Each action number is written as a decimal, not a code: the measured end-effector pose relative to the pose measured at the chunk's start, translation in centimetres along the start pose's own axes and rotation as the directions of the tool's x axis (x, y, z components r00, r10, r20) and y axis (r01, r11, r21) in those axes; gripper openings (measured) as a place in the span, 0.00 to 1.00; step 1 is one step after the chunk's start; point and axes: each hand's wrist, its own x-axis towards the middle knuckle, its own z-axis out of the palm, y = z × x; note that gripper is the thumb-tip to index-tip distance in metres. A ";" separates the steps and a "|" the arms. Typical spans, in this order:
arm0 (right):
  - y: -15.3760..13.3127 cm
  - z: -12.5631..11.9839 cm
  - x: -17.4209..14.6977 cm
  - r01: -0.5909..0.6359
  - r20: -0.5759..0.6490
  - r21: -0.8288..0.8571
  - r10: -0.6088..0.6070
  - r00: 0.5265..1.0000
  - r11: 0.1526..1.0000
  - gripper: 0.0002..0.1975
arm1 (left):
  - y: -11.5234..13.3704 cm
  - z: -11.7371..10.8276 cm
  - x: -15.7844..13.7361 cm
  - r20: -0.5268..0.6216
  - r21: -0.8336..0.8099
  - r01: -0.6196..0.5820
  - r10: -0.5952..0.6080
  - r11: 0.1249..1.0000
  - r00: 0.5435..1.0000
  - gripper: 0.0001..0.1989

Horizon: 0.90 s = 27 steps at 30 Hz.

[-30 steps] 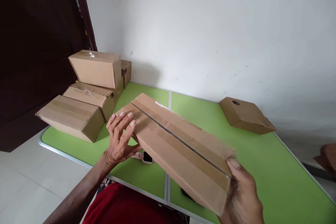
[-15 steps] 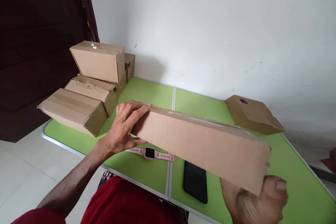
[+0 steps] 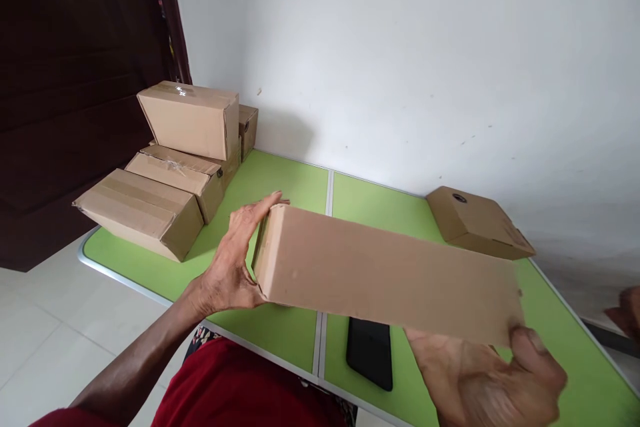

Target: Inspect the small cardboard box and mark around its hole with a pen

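Note:
Between my two hands a long brown cardboard box [image 3: 390, 273] is held up over the green table, one broad plain side facing me. My left hand [image 3: 237, 257] grips its left end, thumb at the lower edge and fingers over the top corner. My right hand [image 3: 493, 370] holds the lower right corner, with the thumb on the right end and the palm below. A black phone [image 3: 370, 353] lies on the table beneath the box, its upper part hidden.
Several closed cardboard boxes [image 3: 135, 210] are stacked at the table's left, one box [image 3: 193, 120] on top. Another box [image 3: 480, 223] lies at the back right. The green folding table [image 3: 295, 180] meets a white wall [image 3: 380, 67]. A dark door [image 3: 75, 93] stands at left.
Both hands have turned the box so its front side faces me more squarely and its top no longer shows. The pink smartwatch seen before is now hidden behind the box and my left hand.

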 end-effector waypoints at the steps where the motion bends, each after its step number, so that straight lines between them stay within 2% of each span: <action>1: 0.1 0.0 0.1 -0.017 -0.020 0.010 0.017 1.000 1.000 0.18 | 0.0 0.2 0.0 -0.002 0.010 -0.014 0.014 1.000 1.000 0.56; 5: 0.6 -0.2 1.0 -0.164 -0.087 -0.001 0.163 0.983 0.986 0.24 | 1.4 1.1 0.7 -0.008 0.016 -0.013 0.014 1.000 1.000 0.59; 9: 1.9 -1.2 2.2 -0.344 -0.086 -0.040 0.340 0.936 0.938 0.34 | 3.4 2.5 2.0 0.007 -0.097 0.046 -0.046 0.994 0.999 0.58; 11: 2.8 -2.3 2.8 -0.356 -0.011 -0.063 0.356 0.934 0.932 0.36 | 4.1 3.2 2.5 0.012 -0.151 0.029 -0.028 0.988 1.000 0.58; 14: 3.8 -3.8 3.4 -0.296 0.121 -0.127 0.311 0.942 0.947 0.37 | 4.6 3.8 3.0 0.016 -0.180 0.009 -0.006 0.984 1.000 0.57; 15: 4.0 -4.0 3.5 -0.284 0.114 -0.130 0.299 0.947 0.950 0.37 | 4.8 3.9 3.1 0.016 -0.183 0.007 -0.004 0.983 1.000 0.57; 17: 4.1 -3.9 3.4 -0.309 0.021 -0.086 0.311 0.950 0.947 0.37 | 5.0 3.9 3.2 0.021 -0.188 0.010 -0.006 0.982 1.000 0.57; 20: 3.8 -3.2 3.2 -0.421 -0.083 -0.012 0.419 0.904 0.907 0.40 | 5.1 3.6 3.2 0.055 -0.180 0.026 -0.016 0.983 0.998 0.59; 23: 3.6 -2.8 3.1 -0.484 0.004 -0.099 0.487 0.873 0.869 0.44 | 4.2 3.0 3.0 0.059 -0.167 0.034 -0.024 0.985 0.998 0.55; 27: 3.2 -3.1 3.3 -0.396 0.203 -0.224 0.440 0.875 0.891 0.46 | 2.6 2.1 2.8 -0.043 -0.215 0.144 -0.157 0.966 0.987 0.50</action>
